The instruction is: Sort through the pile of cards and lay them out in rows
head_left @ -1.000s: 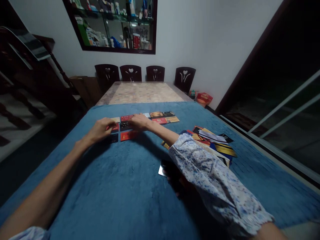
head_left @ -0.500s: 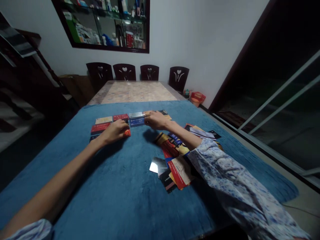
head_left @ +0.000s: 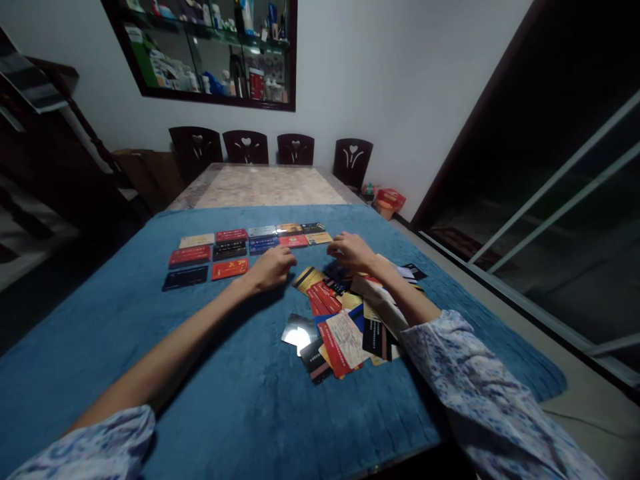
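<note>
Colourful cards lie in neat rows (head_left: 230, 251) on the blue cloth (head_left: 200, 387), with a red card (head_left: 230, 269) at the near row's end. A loose pile of cards (head_left: 340, 320) lies to the right, a shiny silver card (head_left: 299, 330) at its left edge. My left hand (head_left: 273, 268) rests on the cloth between the rows and the pile, fingers curled in, with nothing visible in them. Over the far end of the pile is my right hand (head_left: 353, 250), its fingers bent down and slightly apart, holding nothing I can see.
The bare far half of the table (head_left: 260, 187) extends beyond the cloth, with several dark chairs (head_left: 295, 148) along the wall. A glass cabinet (head_left: 210, 47) hangs above. A red box (head_left: 390, 199) sits on the floor to the right, beside a glass door frame (head_left: 550, 200).
Both hands have drawn back to the right, from the laid-out rows toward the loose pile. The camera view has swung right, so more of the pile shows.
</note>
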The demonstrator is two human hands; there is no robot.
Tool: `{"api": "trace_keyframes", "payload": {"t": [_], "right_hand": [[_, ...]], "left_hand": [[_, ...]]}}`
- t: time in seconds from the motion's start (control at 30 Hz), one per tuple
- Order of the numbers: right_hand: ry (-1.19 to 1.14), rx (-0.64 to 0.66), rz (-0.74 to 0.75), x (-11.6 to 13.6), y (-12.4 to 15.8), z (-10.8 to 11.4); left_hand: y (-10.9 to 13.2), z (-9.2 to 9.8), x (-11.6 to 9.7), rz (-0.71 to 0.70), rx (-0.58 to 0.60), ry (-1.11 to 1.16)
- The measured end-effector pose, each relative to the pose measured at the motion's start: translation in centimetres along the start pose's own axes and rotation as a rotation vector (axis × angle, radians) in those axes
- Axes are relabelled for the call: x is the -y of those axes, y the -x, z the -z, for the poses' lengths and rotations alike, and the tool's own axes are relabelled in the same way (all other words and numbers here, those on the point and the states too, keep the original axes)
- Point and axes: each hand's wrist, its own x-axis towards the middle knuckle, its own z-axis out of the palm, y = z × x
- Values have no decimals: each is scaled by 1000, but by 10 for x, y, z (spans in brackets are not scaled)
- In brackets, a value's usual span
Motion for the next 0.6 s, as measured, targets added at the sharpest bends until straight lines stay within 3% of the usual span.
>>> {"api": "trace_keyframes", "payload": {"t": [0.27, 0.43, 0.6], "right_hand": [[-74, -8, -73, -31, 31, -20], [-125, -3, -53, -34, 38, -24], [-176, 24, -21, -33, 38, -25]], "left_hand": [[-30, -23, -37, -23, 21, -24], [-43, -32, -61, 25, -18, -22], [-51, -40, -71, 50, -34, -16]]}}
